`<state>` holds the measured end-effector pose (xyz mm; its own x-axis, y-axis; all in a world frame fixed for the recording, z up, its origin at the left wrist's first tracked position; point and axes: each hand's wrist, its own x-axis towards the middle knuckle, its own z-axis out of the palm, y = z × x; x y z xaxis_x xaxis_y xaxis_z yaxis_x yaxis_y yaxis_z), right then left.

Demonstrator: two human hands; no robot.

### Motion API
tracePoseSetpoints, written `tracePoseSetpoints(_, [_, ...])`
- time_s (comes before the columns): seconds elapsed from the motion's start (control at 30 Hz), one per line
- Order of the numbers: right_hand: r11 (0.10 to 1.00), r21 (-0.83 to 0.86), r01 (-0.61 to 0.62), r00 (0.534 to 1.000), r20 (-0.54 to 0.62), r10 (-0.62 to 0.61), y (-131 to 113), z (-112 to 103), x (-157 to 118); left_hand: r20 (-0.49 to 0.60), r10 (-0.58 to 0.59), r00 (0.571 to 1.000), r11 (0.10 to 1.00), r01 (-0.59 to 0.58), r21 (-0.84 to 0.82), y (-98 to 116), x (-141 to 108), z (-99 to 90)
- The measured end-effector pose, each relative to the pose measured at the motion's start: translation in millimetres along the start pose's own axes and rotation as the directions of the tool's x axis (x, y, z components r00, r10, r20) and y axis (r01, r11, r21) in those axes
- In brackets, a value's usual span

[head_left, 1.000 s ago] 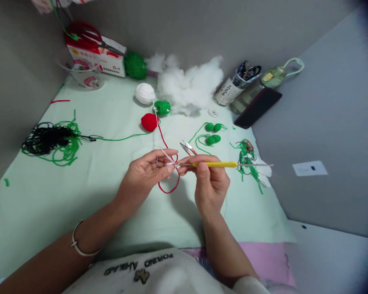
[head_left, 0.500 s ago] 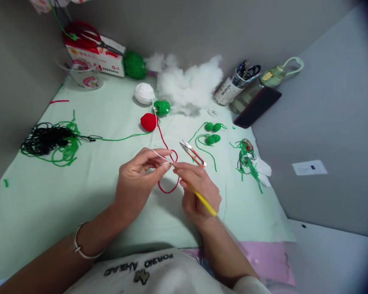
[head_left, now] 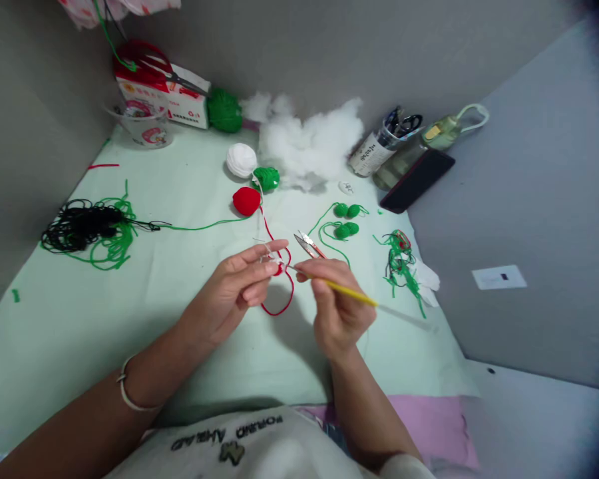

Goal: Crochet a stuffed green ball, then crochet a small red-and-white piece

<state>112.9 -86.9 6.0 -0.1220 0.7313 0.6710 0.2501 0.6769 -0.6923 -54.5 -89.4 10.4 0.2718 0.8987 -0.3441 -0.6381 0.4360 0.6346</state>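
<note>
My left hand (head_left: 239, 286) pinches a small red and white crocheted piece (head_left: 278, 268) between thumb and fingers. White yarn runs from it up to the white yarn ball (head_left: 241, 160). My right hand (head_left: 342, 303) is closed around a crochet hook with a yellow handle (head_left: 352, 292), its thin tip touching or very near the piece. Red yarn (head_left: 290, 293) loops on the table below the hands and leads up to the red ball (head_left: 246, 201). Orange-handled thread snips (head_left: 308, 245) lie just beyond my right hand, partly hidden by it.
Black yarn (head_left: 84, 223) lies tangled with green yarn at the left. White stuffing (head_left: 309, 146) sits at the back. Small green pieces (head_left: 347, 230), yarn scraps (head_left: 402, 266), a pen cup (head_left: 374, 153), a phone (head_left: 419, 183) and a bottle (head_left: 397, 163) are at the right.
My right hand has shifted right and turned, and the hook now lies flatter. My left hand has rotated, so the red part of the piece shows. The view has shifted slightly.
</note>
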Motion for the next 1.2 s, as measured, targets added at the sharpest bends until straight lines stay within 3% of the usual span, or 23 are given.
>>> tracePoseSetpoints(0.07, [0.967,0.191,-0.171,0.981,-0.061,0.185,0.2,0.4,3.6,-0.053,0.074,0.996,0.997,-0.072,0.032,1.4,-0.6,0.4])
tracePoseSetpoints(0.13, [0.913,0.304,-0.272,0.953,-0.047,0.3,1.0,1.9,5.3,-0.048,0.118,0.992,0.988,-0.112,0.102,0.5,-1.7,1.0])
tracePoseSetpoints(0.27, [0.912,0.262,-0.315,0.946,0.005,0.325,1.3,5.5,4.5,0.026,0.129,0.991,0.973,-0.132,0.191,-5.3,-2.1,0.3])
tracePoseSetpoints(0.47, [0.892,0.294,-0.343,0.934,0.009,0.356,-0.6,6.6,3.6,-0.031,0.15,0.988,0.959,-0.138,0.246,-7.8,-1.1,2.3])
tracePoseSetpoints(0.6, [0.893,0.308,-0.329,0.941,0.026,0.338,1.7,6.2,3.0,-0.029,0.078,0.997,0.982,-0.072,0.176,-4.3,-1.9,5.9])
tracePoseSetpoints(0.8, [0.669,0.531,-0.52,0.811,0.063,0.581,7.2,-0.9,6.6,0.071,-0.076,0.995,0.997,0.074,0.025,1.5,-1.8,4.6])
tracePoseSetpoints(0.87, [0.593,0.581,-0.558,0.772,0.099,0.628,8.6,-2.6,8.7,0.098,-0.077,0.992,0.997,0.077,0.003,1.0,-1.2,4.7])
tracePoseSetpoints(0.93, [0.551,0.605,-0.574,0.761,0.146,0.632,9.4,-2.1,9.0,0.087,-0.033,0.996,0.999,0.03,0.029,-1.1,-0.4,5.1])
tracePoseSetpoints(1.0, [0.598,0.575,-0.558,0.791,0.151,0.593,9.0,0.7,7.3,0.04,0.049,0.998,0.994,-0.053,0.096,-4.5,0.1,5.4])
tracePoseSetpoints(1.07, [0.71,0.489,-0.506,0.843,0.108,0.526,7.0,4.3,4.9,-0.007,0.125,0.992,0.975,-0.121,0.185,-7.7,0.3,5.2])
tracePoseSetpoints(1.2, [0.903,0.262,-0.342,0.938,0.027,0.347,1.7,8.6,0.8,-0.05,0.173,0.984,0.95,-0.153,0.272,-10.9,0.0,5.5])
